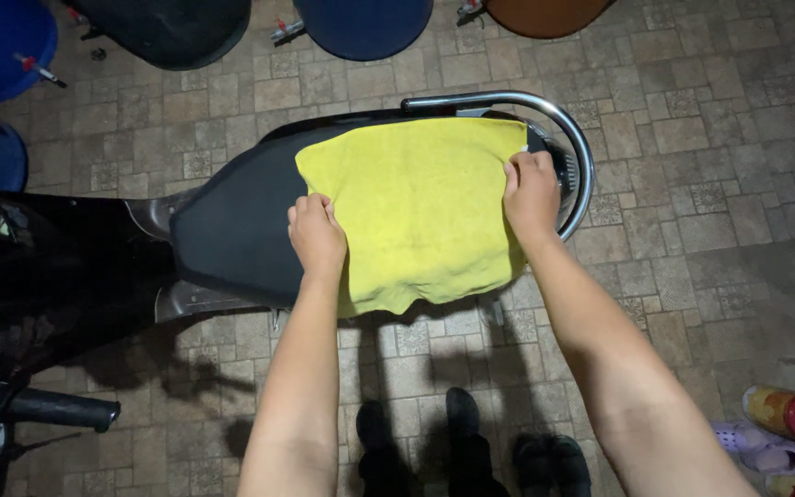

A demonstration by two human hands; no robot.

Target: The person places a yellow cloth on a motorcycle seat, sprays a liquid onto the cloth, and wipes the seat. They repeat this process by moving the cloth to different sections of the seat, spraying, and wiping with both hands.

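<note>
A yellow cloth [420, 212] is spread flat over the rear of the black seat [232, 230], pinched at its edges by the closed left hand [316, 235] and right hand [531, 191], while the seat's front remains uncovered.

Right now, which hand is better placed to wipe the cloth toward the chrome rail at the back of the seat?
Probably the right hand: it presses the yellow cloth beside the chrome rail, while the left hand grips the opposite edge.
</note>
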